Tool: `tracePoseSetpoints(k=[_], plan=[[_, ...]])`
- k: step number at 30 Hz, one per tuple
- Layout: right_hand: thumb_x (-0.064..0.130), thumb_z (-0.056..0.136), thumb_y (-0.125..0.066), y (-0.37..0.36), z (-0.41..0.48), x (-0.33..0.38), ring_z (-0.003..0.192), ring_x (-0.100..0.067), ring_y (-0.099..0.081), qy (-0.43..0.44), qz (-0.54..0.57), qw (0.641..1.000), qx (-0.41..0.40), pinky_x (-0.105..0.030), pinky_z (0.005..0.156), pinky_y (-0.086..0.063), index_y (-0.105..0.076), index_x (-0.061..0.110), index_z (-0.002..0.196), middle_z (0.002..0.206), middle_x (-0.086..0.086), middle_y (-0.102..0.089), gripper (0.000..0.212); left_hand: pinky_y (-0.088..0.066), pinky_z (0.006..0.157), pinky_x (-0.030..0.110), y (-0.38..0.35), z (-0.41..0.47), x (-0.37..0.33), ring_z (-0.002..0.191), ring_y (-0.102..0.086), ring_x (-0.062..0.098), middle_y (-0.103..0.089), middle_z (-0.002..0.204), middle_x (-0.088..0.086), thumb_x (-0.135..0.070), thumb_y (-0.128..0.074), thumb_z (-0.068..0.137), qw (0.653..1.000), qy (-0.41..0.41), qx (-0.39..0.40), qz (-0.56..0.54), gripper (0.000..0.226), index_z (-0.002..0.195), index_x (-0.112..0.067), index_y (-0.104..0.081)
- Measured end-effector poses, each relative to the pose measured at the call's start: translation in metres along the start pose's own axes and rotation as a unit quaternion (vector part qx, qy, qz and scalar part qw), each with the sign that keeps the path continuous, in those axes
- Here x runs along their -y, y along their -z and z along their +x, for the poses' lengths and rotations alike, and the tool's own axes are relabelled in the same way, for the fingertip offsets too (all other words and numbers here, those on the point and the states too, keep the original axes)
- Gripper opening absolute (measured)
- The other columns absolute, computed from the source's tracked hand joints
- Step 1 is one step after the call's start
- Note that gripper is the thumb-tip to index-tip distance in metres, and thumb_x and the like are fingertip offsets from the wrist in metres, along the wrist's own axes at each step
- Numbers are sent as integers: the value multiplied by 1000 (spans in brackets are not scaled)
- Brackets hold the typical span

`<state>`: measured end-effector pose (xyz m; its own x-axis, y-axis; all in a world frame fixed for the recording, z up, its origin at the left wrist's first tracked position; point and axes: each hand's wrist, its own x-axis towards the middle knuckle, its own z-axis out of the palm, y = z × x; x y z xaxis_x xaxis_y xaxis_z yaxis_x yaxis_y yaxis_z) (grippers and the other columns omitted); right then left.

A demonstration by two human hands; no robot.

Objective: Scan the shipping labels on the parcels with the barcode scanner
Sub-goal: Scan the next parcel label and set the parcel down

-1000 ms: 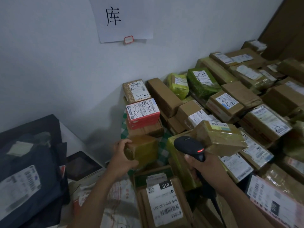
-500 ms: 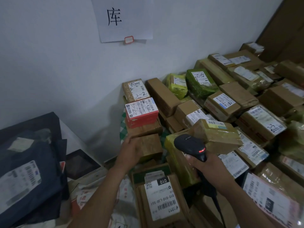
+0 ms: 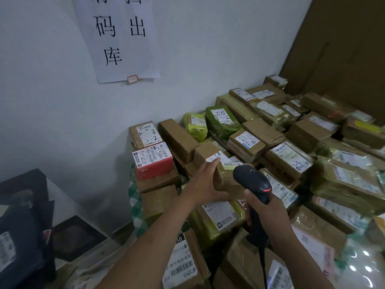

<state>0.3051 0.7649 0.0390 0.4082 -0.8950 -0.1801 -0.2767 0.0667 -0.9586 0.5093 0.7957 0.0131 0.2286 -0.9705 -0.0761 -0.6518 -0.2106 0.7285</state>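
Our left hand (image 3: pixel 205 184) has let go of the small brown box (image 3: pixel 160 198), which now sits below the red box (image 3: pixel 154 163), and has swung right across the pile. Our view has lifted too, so more of the paper notice (image 3: pixel 118 38) on the wall shows.

The left hand is now flat and wide, with the fingers straight and spread. It lies against the near left side of a taped brown parcel (image 3: pixel 226 182), and the thumb reaches under the lower edge. We cannot tell whether the palm presses firmly or only brushes it. Our right hand (image 3: pixel 268 213) is wrapped round the handle of the scanner (image 3: pixel 253 180), whose cable hangs down towards us.

The parcel sits between our two hands, on top of a yellow-green bag (image 3: pixel 208 226). It is just ahead and to the left of the scanner head, which points away from us over the parcel's right end. The head covers much of the parcel's top, so we cannot make out its label.

The left hand is the nearer one. We judge that it has to tip or turn the parcel until the label faces the scanner's front.
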Motion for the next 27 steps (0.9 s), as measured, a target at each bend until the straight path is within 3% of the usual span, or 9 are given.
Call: tracePoseSetpoints(k=[5, 9, 14, 17, 21, 23, 25, 27], plan=[[37, 86, -70, -12, 4, 4, 45, -20, -59, -9, 4, 999, 46, -23, 45, -48, -62, 7, 77, 52, -11, -63, 32, -41, 99, 25, 13, -29, 28, 128, -39, 6, -30, 147, -14, -40, -86, 65, 990, 37, -121, -65, 107, 148, -44, -18], [37, 87, -71, -40, 9, 14, 42, -16, -58, 10, -28, 994, 107, -21, 45, -47, -63, 5, 72, 52, -10, -65, 36, -44, 109, 46, 42, -65, 66, 140, -33, 17, -27, 154, -7, -22, -89, 68, 965, 122, -193, -130, 110, 151, -33, -18], [35, 87, -73, -75, 25, 25, 42, -17, -58, 24, -52, 984, 168, -24, 47, -49, -64, 10, 73, 55, -11, -65, 30, -49, 103, 45, 64, -100, 102, 127, -42, 16, -41, 142, -4, -14, -89, 68, 944, 193, -209, -166, 102, 147, -25, -27], [42, 84, -73, -91, 37, 26, 46, -22, -60, 11, -74, 980, 185, -30, 50, -52, -64, 8, 79, 61, -15, -67, 35, -50, 94, 33, 67, -107, 119, 121, -39, 11, -39, 130, -8, -14, -90, 66, 945, 211, -203, -142, 96, 142, -24, -31], [69, 64, -68, -107, 48, 27, 46, -21, -62, -5, -114, 975, 191, -28, 52, -53, -63, 15, 70, 57, -9, -67, 55, -43, 78, 9, 67, -111, 137, 108, -45, 0, -44, 121, -11, -17, -91, 64, 964, 194, -168, -75, 80, 125, -32, -41], [74, 63, -65, -114, 55, 24, 49, -23, -64, -9, -133, 972, 194, -36, 58, -56, -63, 18, 67, 59, -9, -68, 56, -46, 91, 16, 65, -111, 146, 116, -46, 3, -43, 133, -7, -24, -91, 66, 972, 199, -122, -41, 84, 133, -31, -39], [75, 64, -65, -119, 61, 20, 52, -25, -66, -16, -140, 970, 198, -43, 65, -57, -64, 19, 67, 61, -9, -69, 55, -46, 106, 40, 68, -105, 152, 132, -39, 17, -31, 147, -1, -42, -89, 64, 969, 236, -76, -9, 102, 144, -27, -27], [76, 64, -65, -124, 67, 17, 52, -25, -66, -25, -137, 970, 200, -45, 68, -58, -66, 21, 68, 62, -10, -70, 55, -44, 107, 48, 76, -92, 155, 136, -37, 21, -28, 150, -2, -60, -84, 58, 964, 249, -97, -9, 110, 146, -30, -25]])
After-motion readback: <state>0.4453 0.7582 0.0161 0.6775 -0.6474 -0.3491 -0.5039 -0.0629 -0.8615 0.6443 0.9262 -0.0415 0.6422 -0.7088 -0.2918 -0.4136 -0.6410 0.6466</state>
